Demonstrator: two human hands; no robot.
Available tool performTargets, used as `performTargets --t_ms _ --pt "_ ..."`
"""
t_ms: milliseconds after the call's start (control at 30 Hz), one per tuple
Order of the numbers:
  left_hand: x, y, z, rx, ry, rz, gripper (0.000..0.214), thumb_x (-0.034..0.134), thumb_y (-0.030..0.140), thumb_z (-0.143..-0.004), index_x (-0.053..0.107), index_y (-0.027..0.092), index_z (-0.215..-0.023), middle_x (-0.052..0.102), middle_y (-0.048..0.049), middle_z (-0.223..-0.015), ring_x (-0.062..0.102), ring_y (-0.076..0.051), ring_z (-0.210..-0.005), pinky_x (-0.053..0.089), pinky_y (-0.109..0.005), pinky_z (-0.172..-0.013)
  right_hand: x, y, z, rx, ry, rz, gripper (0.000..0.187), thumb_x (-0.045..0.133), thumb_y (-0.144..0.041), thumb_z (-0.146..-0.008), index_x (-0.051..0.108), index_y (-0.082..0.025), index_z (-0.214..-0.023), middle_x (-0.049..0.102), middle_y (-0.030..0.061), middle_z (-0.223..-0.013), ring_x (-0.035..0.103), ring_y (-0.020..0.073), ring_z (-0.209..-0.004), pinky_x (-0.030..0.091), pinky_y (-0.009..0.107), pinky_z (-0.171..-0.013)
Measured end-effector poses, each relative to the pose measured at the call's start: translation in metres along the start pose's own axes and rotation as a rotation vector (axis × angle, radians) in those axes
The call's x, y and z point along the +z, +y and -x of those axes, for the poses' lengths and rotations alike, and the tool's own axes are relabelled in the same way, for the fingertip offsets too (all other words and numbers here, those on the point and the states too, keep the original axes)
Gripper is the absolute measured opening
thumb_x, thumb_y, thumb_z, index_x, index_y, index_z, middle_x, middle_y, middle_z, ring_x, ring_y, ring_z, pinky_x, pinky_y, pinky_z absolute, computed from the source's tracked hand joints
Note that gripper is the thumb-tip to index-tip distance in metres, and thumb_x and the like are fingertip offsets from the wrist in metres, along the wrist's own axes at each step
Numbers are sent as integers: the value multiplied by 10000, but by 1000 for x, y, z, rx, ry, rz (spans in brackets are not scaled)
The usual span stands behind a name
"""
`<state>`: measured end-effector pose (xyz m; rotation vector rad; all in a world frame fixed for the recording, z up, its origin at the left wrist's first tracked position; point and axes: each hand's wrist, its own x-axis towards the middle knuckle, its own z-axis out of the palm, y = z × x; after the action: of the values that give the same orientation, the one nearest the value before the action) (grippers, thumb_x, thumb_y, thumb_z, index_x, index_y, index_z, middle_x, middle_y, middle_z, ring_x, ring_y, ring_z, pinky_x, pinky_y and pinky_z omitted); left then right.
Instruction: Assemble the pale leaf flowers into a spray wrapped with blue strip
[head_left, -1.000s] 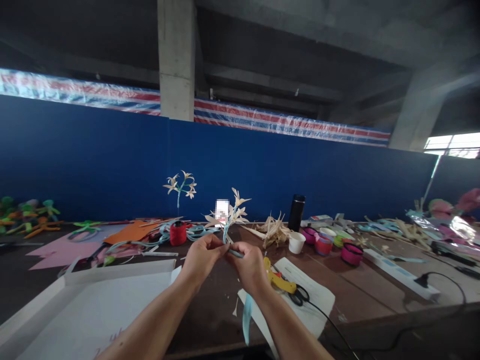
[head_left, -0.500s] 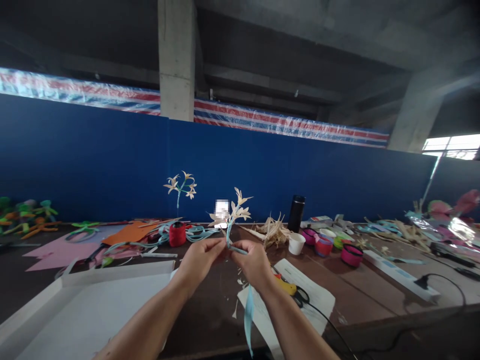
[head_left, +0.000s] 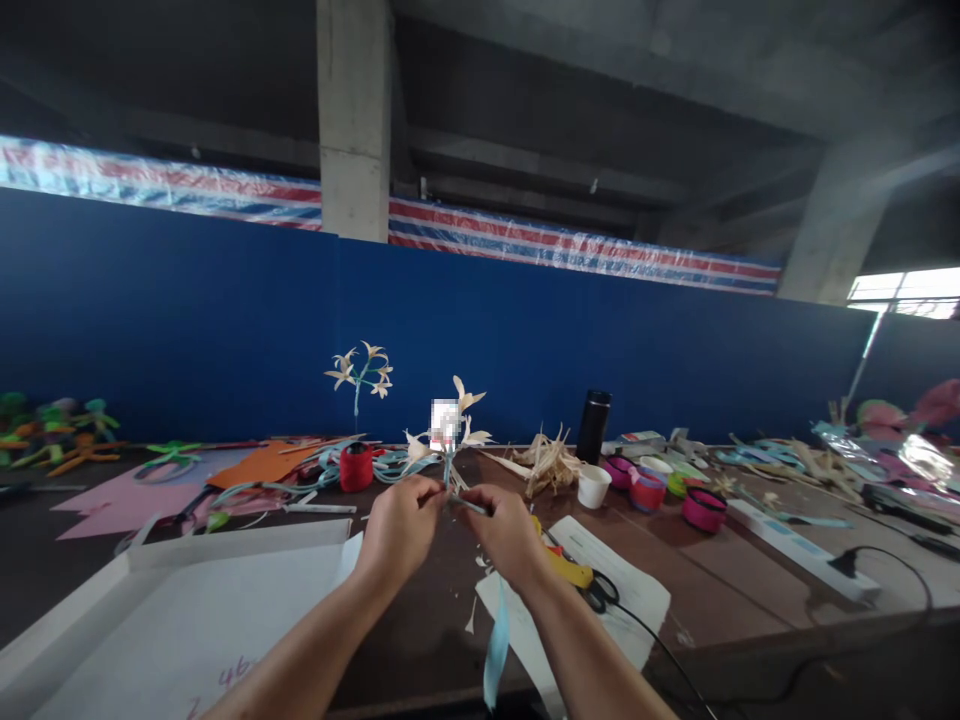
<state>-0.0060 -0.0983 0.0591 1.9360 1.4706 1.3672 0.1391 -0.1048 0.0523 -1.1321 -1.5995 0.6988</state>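
Between my hands stands an artificial flower [head_left: 466, 395] with cream petals and a stem wrapped in light blue. My left hand [head_left: 409, 520] pinches the lower stem. My right hand [head_left: 504, 522] is closed on a light blue ribbon [head_left: 496, 640], held taut against the stem while its tail hangs below the palm. A blurred patch covers part of the blossoms. A second cream flower spray [head_left: 360, 370] rises behind on the left, near a red roll [head_left: 355, 467].
A white shallow box [head_left: 127, 565] lies at front left. Right of my hands are scissors [head_left: 600, 592], a yellow-handled tool [head_left: 570, 570] and paper. Farther back stand a white cup [head_left: 593, 487], dried husks [head_left: 551, 462], a black bottle [head_left: 594, 425] and a power strip [head_left: 799, 550].
The flower has turned and shifted slightly left, its blossoms now facing differently. Both hands have moved a little left and keep their grip; the hanging ribbon has swung slightly.
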Motion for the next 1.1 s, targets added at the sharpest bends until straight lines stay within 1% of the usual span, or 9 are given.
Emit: performTargets --t_ms 167,367,467,567,733,867,933,1033,1100 --pt "3 1 5 73 45 -154 193 492 273 -778 668 215 -724 671 -36 -790 577 -177 -760 369 -257 -696 0 4 3 -9 31 8 173 579 -274 -707 689 -141 -726 561 -16 -591 433 106 -545 316 193 -494" --pt "11 -3 6 87 57 -252 174 486 241 -790 653 213 -747 663 -41 -813 586 -176 -757 377 -261 -684 3 14 5 12 42 -1 155 579 -270 -706 650 -137 -672 475 -38 -515 367 89 -484 272 184 -435" --pt "14 -5 8 96 54 -282 185 474 233 -800 648 205 -742 659 -56 -825 594 -186 -783 387 -268 -704 4 18 7 9 48 4 147 592 -264 -700 661 -139 -664 494 -31 -530 388 94 -502 289 183 -446" --pt "15 -8 9 114 50 -299 187 463 213 -803 646 199 -765 657 -72 -872 595 -195 -840 395 -271 -742 4 18 8 1 39 1 186 581 -285 -724 705 -147 -729 548 -13 -556 440 111 -521 328 191 -468" --pt "17 -12 10 119 62 -305 189 455 210 -804 641 208 -768 656 -65 -848 591 -201 -824 403 -286 -742 7 18 6 -11 31 -14 232 546 -277 -758 736 -176 -845 658 31 -669 570 172 -641 412 224 -547" --pt "19 -12 12 110 83 -268 186 450 221 -804 634 211 -776 657 -60 -859 595 -203 -816 408 -290 -737 10 22 4 9 44 -14 228 557 -266 -744 740 -182 -852 667 28 -634 585 175 -599 409 225 -513" --pt "19 -12 12 104 101 -238 174 455 212 -794 629 208 -796 654 -61 -877 595 -203 -820 406 -292 -748 11 23 3 14 58 -8 220 571 -269 -733 743 -180 -837 673 27 -634 591 176 -607 411 226 -526" --pt "21 -15 8 101 107 -181 157 472 200 -768 628 205 -781 654 -59 -866 589 -207 -852 400 -289 -774 10 25 1 14 81 2 216 582 -275 -725 744 -173 -825 695 35 -695 601 183 -648 415 232 -562" --pt "23 -18 5 84 92 -135 145 477 209 -760 621 206 -744 658 -47 -799 596 -197 -783 412 -278 -722 8 25 -1 6 91 6 213 586 -281 -728 744 -179 -828 702 34 -730 607 187 -684 416 235 -594"
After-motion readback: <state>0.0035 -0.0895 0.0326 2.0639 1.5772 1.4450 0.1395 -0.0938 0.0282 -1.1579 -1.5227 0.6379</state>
